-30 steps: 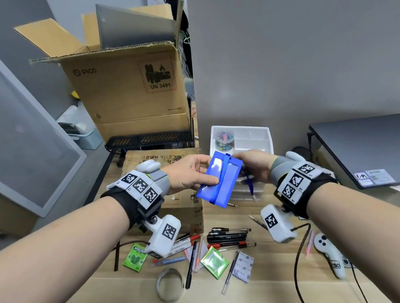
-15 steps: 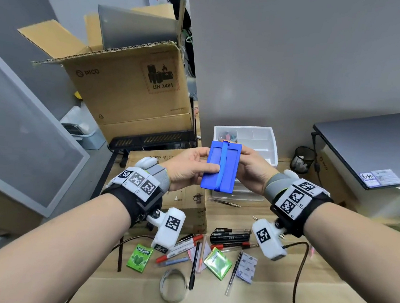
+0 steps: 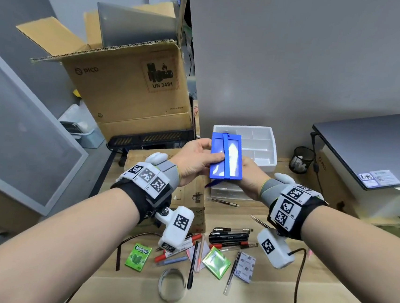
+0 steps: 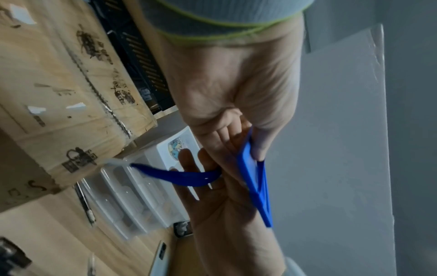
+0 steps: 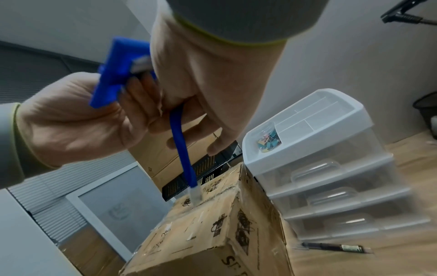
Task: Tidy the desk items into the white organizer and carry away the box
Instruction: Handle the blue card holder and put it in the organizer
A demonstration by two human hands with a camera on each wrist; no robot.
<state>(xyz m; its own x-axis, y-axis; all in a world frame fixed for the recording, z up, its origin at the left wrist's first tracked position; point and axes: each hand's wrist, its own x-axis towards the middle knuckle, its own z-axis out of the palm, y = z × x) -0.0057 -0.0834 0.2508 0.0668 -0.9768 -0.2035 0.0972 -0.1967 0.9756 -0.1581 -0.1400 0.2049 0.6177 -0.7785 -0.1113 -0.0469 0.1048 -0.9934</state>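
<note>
A blue badge holder (image 3: 227,160) with a blue strap (image 5: 184,158) is held upright in front of the white drawer organizer (image 3: 263,142). My left hand (image 3: 203,159) grips its left edge, thumb on the front. My right hand (image 3: 248,173) holds its lower right side from behind, and the strap (image 4: 179,175) hangs down past its fingers. A small taped cardboard box (image 3: 197,197) stands on the desk left of the organizer (image 5: 331,149), below my left wrist. Coloured clips lie in one top compartment of the organizer.
Pens, markers, a green gum pack (image 3: 138,256), a green packet (image 3: 216,263) and a tape ring (image 3: 172,284) lie on the near desk. A large open PICO box (image 3: 126,90) stands back left. At the right are a mesh cup (image 3: 302,160) and a laptop (image 3: 375,146).
The badge holder has gone from tilted to upright and risen in front of the organizer. My right hand has drawn back to its lower right side.
</note>
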